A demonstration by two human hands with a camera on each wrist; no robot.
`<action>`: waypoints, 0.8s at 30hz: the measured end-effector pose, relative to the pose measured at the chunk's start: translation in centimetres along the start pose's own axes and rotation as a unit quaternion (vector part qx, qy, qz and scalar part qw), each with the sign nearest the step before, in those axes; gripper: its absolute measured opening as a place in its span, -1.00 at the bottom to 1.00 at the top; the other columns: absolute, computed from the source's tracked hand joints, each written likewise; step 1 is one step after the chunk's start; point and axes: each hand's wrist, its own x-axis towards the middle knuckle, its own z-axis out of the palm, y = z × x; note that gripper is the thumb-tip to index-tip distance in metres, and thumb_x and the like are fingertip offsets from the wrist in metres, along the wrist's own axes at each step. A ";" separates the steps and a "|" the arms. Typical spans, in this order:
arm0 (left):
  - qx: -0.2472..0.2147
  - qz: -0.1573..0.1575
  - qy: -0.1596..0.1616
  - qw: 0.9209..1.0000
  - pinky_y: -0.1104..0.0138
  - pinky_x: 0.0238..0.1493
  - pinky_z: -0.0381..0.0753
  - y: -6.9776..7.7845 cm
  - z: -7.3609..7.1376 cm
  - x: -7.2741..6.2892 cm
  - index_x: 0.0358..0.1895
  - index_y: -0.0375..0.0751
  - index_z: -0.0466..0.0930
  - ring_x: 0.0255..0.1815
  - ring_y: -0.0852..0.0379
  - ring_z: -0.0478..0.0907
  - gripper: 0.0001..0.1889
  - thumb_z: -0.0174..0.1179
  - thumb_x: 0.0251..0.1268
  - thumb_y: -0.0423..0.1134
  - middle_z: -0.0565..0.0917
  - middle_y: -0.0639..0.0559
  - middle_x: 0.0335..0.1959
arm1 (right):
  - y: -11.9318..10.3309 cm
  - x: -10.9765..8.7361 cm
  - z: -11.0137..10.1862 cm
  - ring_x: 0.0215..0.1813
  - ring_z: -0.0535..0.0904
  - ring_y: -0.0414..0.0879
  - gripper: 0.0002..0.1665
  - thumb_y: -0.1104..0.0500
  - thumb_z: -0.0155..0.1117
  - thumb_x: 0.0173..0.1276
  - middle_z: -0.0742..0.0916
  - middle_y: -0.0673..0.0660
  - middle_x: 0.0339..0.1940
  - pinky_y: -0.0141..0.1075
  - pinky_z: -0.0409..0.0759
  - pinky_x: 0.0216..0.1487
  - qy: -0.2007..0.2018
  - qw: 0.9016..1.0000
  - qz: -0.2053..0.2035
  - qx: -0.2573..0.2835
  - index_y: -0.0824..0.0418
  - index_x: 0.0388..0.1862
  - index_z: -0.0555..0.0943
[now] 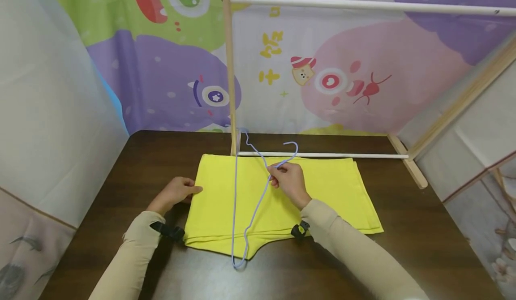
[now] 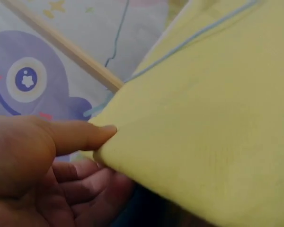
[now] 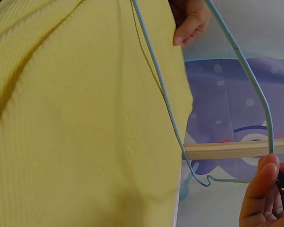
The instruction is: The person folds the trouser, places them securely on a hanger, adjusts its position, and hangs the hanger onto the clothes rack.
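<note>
The folded yellow garment point(image 1: 217, 192) lies on the table point(image 1: 153, 156), in front of the rack point(image 1: 230, 67). Your left hand point(image 1: 175, 193) pinches its left edge, thumb above, fingers beneath. Your right hand point(image 1: 289, 181) clamps thumb and fingers on the light-blue hanger point(image 1: 235, 201) near its hook. Hold the hanger steady over the cloth; handle the edge evenly, as folds may slip.

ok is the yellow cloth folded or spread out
Folded: the cloth shows stacked layers along its near edge and at its right end.
</note>
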 end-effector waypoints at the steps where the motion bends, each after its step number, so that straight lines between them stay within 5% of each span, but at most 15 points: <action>1: -0.012 -0.001 -0.005 1.000 0.22 -0.20 0.66 0.1 -0.1 0.1 -0.18 -0.36 0.54 -0.32 0.11 0.54 -0.74 0.18 0.38 -0.16 0.56 -0.03 -0.32 | 0.0 0.0 0.0 -0.66 0.54 -0.22 -0.73 0.25 0.31 0.34 0.67 0.07 -0.66 -0.42 0.56 -0.54 -0.001 1.000 0.000 0.001 0.52 -0.22 0.68; 5: -0.047 0.031 -0.021 0.998 0.24 -0.20 0.65 1.0 -0.4 0.1 -0.26 -0.28 0.48 -0.33 0.14 0.49 -0.76 0.20 0.36 -0.15 0.47 0.06 -0.39 | 0.0 0.0 0.1 -0.66 0.53 -0.21 -0.73 0.23 0.31 0.35 0.67 0.10 -0.65 -0.42 0.56 -0.54 -0.003 1.000 -0.001 0.008 0.51 -0.25 0.67; 10: -0.055 0.076 -0.032 0.995 0.23 -0.23 0.65 3.9 0.2 -0.6 -0.22 -0.34 0.47 -0.36 0.16 0.47 -0.75 0.23 0.33 -0.19 0.42 0.11 -0.50 | -0.5 -0.3 0.3 -0.65 0.53 -0.20 -0.76 0.23 0.31 0.35 0.68 0.16 -0.63 -0.41 0.55 -0.54 -0.006 1.000 0.002 0.017 0.46 -0.28 0.68; 18: -0.056 0.094 -0.035 0.993 0.20 -0.33 0.68 8.5 4.0 -0.3 -0.21 -0.41 0.53 -0.48 0.20 0.55 -0.80 0.27 0.26 -0.31 0.58 0.08 -0.48 | -0.1 -0.5 0.4 -0.67 0.52 -0.20 -0.79 0.26 0.30 0.35 0.67 0.11 -0.66 -0.42 0.54 -0.57 0.003 1.000 -0.019 0.010 0.45 -0.33 0.68; 24: -0.039 0.089 -0.043 0.994 0.24 -0.42 0.68 9.9 6.8 0.8 -0.21 -0.44 0.56 -0.54 0.20 0.53 -0.81 0.29 0.24 -0.35 0.57 0.00 -0.42 | -0.2 -0.7 0.4 -0.65 0.53 -0.21 -0.77 0.23 0.29 0.37 0.69 0.25 -0.59 -0.45 0.54 -0.56 -0.012 0.999 -0.031 0.009 0.43 -0.31 0.69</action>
